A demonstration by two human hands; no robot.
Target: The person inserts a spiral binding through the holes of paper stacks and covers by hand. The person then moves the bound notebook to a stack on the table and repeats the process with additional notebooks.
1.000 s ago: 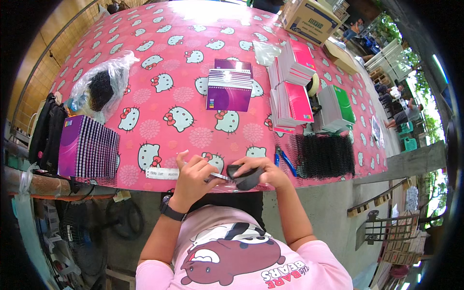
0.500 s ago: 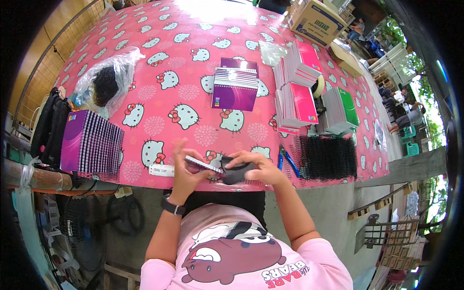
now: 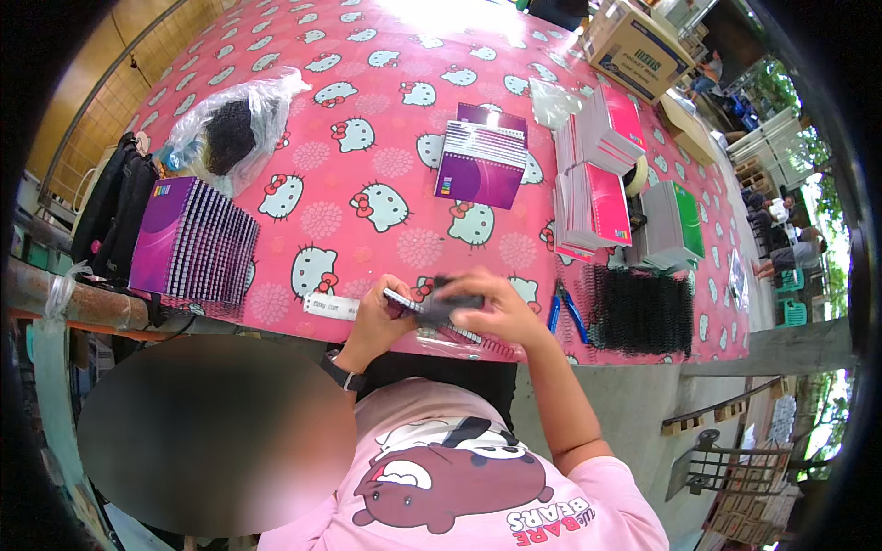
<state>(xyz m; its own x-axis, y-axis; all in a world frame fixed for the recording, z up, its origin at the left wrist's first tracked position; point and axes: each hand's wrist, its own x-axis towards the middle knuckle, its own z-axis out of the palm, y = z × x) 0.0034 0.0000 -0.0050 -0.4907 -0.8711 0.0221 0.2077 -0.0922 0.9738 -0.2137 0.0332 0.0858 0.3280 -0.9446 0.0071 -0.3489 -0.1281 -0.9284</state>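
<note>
My left hand [image 3: 375,321] is closed on a small notebook [image 3: 401,300], held on edge at the front of the table with its spiral binding on the right. Against that binding lies a dark rounded thing [image 3: 455,301], smeared by motion, with the curled fingers of my right hand [image 3: 501,310] round it; its kind does not show. Below and right of my hands runs a loose wire spiral [image 3: 487,344]. Blue-handled pliers [image 3: 570,312] lie right of my right hand, beside a heap of black binding spirals [image 3: 640,314].
Purple notebooks stand in a stack [image 3: 193,243] at left and a pile [image 3: 482,174] ahead. Pink notebooks [image 3: 606,204] and green ones [image 3: 675,220] are stacked at right. A clear bag [image 3: 243,129] lies far left, a carton [image 3: 638,50] far right. A white strip [image 3: 331,306] lies by my left hand.
The view has shifted, so the table things sit further right. My right hand and the dark thing are now blurred by motion; my left hand keeps the notebook.
</note>
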